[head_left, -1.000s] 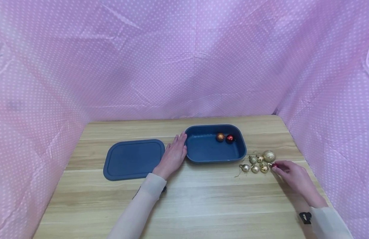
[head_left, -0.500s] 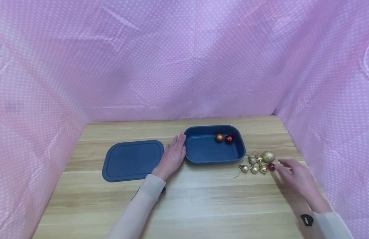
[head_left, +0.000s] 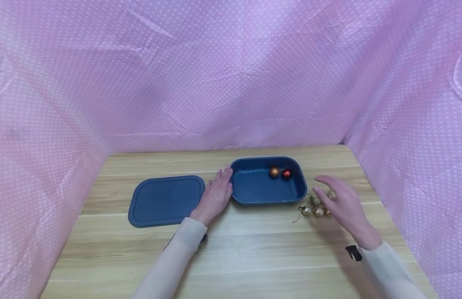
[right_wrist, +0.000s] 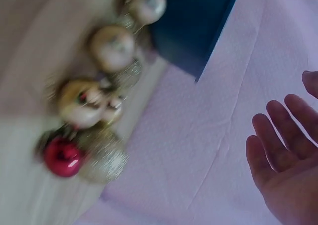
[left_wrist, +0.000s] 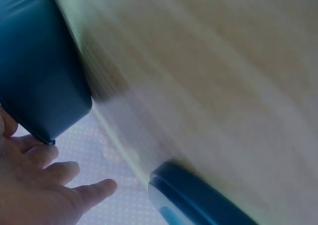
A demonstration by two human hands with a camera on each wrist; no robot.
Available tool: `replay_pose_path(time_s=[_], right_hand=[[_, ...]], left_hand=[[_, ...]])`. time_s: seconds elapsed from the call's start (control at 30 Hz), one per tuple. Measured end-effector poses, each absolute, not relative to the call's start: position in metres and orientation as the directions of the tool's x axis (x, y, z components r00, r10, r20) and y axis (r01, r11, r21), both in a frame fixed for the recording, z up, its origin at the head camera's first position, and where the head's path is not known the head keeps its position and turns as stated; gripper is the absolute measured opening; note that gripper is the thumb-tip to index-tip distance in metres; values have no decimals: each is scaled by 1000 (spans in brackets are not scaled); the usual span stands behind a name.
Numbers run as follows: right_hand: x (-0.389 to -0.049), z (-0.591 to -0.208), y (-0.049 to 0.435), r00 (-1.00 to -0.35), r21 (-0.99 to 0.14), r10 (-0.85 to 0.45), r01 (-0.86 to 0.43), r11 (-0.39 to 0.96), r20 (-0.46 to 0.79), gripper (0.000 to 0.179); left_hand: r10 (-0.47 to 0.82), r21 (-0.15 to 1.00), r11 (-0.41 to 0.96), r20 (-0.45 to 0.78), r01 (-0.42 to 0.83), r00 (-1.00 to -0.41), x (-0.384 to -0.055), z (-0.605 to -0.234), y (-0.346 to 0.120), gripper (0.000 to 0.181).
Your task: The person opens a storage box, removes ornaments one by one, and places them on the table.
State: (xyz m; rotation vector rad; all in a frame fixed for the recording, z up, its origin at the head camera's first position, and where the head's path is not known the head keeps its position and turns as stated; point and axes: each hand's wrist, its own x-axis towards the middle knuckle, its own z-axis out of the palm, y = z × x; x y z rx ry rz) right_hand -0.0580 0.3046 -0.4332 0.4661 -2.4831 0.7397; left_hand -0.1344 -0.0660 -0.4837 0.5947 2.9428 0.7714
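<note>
My left hand (head_left: 213, 196) rests against the left wall of a dark blue box (head_left: 266, 202), its fingers extended along the rim. Inside the box, at the back right, lie an orange glittery bauble (head_left: 274, 172) and a red bauble (head_left: 286, 174). Above the cluster of gold baubles (head_left: 318, 211) on the table, my right hand (head_left: 345, 205) hovers with fingers spread and nothing held. From the head it covers part of the cluster. In the right wrist view, a small red bauble (right_wrist: 63, 156) touches a large gold glittery bauble (right_wrist: 107, 158) at the cluster's end.
A flat dark blue lid (head_left: 167, 200) lies on the wooden table (head_left: 253, 253), left of the box and beside my left hand. Pink dotted cloth (head_left: 223, 83) hangs behind the table and at both sides.
My right hand has let go of the small red bauble, leaving it beside the gold ones, and has risen and moved left over the cluster. The left hand stays at the box.
</note>
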Motion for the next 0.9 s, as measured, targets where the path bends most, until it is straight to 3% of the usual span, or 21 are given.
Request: replay_pose_path(time_s=[0.47,0.73,0.9], right_hand=[[-112,-435,275,-839,-404,-373,-523,750,395,45],[-137,-440,270,-834,-404,-460,-550,731,304,55],[-149,-444,267,-838,-418,-493,-545,727,236,59]], left_hand=[[379,477,803,55,357,-924,-135,-484,-67,55],[399,432,824,17,367,-917,-133,-483,-66,76],[393,389,845,16,368,-919,-133,-486,-64,77]])
